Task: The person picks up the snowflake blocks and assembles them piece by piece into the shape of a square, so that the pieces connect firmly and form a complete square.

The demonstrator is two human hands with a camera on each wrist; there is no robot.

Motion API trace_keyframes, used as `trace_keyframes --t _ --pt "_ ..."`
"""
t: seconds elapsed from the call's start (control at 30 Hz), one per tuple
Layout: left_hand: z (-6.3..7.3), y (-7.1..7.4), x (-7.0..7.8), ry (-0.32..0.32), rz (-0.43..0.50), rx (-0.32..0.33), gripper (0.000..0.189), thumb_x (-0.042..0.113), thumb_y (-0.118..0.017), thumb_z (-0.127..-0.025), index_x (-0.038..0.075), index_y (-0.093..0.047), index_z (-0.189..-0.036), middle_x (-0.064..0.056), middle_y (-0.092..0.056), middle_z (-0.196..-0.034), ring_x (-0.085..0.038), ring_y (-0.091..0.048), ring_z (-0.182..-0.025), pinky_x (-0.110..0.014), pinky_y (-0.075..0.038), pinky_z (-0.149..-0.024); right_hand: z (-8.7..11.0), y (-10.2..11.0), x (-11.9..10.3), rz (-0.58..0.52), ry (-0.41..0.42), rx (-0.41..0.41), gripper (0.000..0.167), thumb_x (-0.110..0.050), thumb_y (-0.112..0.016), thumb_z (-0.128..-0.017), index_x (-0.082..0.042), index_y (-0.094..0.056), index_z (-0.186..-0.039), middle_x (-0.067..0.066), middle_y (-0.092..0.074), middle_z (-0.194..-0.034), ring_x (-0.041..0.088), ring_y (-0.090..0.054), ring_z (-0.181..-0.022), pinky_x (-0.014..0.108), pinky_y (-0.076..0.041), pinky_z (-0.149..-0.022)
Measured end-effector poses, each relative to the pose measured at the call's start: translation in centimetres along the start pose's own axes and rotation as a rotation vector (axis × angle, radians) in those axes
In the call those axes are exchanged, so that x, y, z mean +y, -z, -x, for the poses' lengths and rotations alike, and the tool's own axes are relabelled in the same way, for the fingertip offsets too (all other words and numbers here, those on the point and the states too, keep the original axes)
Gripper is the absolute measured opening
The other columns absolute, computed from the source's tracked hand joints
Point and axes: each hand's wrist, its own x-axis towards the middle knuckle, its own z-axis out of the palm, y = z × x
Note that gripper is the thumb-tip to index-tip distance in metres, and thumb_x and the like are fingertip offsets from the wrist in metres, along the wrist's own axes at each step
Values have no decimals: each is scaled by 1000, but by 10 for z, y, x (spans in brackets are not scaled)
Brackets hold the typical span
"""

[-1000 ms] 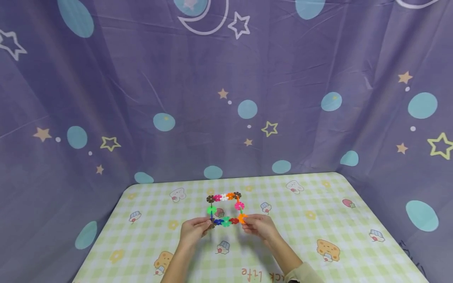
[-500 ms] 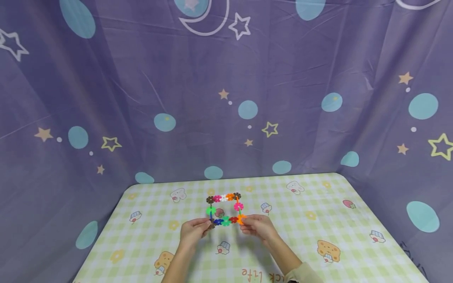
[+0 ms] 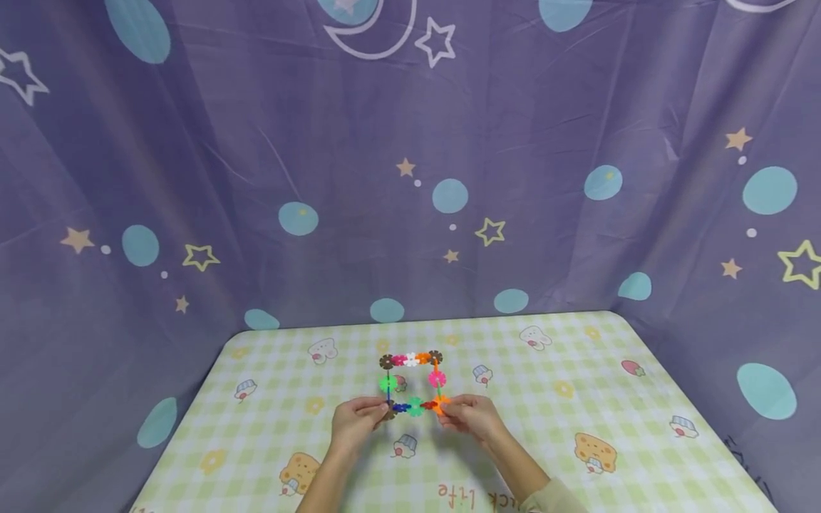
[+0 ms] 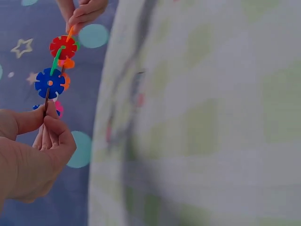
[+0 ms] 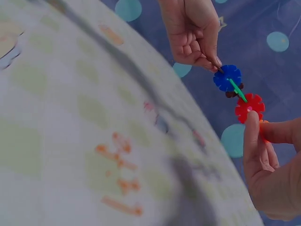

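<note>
Both hands hold up a four-sided frame of interlocking flower discs point(image 3: 415, 406), joined through slots in their edges. At its near left corner, my left hand point(image 3: 354, 422) pinches a brown disc point(image 4: 46, 101) between thumb and fingers. The opposite near corner is an orange disc point(image 3: 440, 405), which my right hand point(image 3: 477, 418) pinches. Between the hands run a blue disc point(image 4: 43, 81), a green one and a red disc point(image 5: 256, 107). White, pink and orange discs form the far side, with a brown disc point(image 3: 435, 358) at each end.
Under the frame lies a table with a green-checked cloth point(image 3: 513, 456) printed with cupcakes, bears and flowers. The frame's shadow falls on it. A purple curtain point(image 3: 359, 263) with stars and blue spots hangs behind the table and along both sides.
Both hands have shifted slightly right and nearer the body with the frame. Its blue and red discs have turned more edge-on. Both grips are kept.
</note>
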Motion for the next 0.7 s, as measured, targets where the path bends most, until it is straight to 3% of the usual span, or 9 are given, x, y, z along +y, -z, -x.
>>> trace_keyframes --t 0.23,0.37,0.53,0.7 --pt "9 -3 -31 40 -95 -66 22 3 -73 -80 -10 -69 -98 -11 -75 -78 -8 -67 -64 -23 -57 -58 8 13 27 18 -122 -53 23 -7 -68 -86 8 -63 -102 5 -74 -72 11 -71 -64 25 -60 -65" --pt "13 -4 -40 59 -158 -82 20 5 -75 -79 -8 -70 -94 -11 -75 -77 -7 -67 -63 -22 -55 -56 14 13 39 41 -171 -45 19 -6 -68 -86 7 -64 -99 5 -73 -70 11 -71 -63 25 -60 -64" --pt "15 -4 -39 -6 -271 -73 17 5 -76 -77 -6 -71 -88 -13 -75 -77 -10 -68 -62 -22 -54 -55 16 8 41 86 -161 7 16 -4 -69 -84 7 -63 -95 7 -73 -68 14 -71 -61 28 -60 -62" --pt "16 -2 -38 -81 -376 -78 12 3 -77 -73 -1 -71 -83 -10 -73 -71 -10 -65 -58 -23 -53 -53 17 6 38 198 -155 40 15 -5 -69 -85 6 -64 -94 9 -73 -68 15 -71 -59 29 -60 -59"
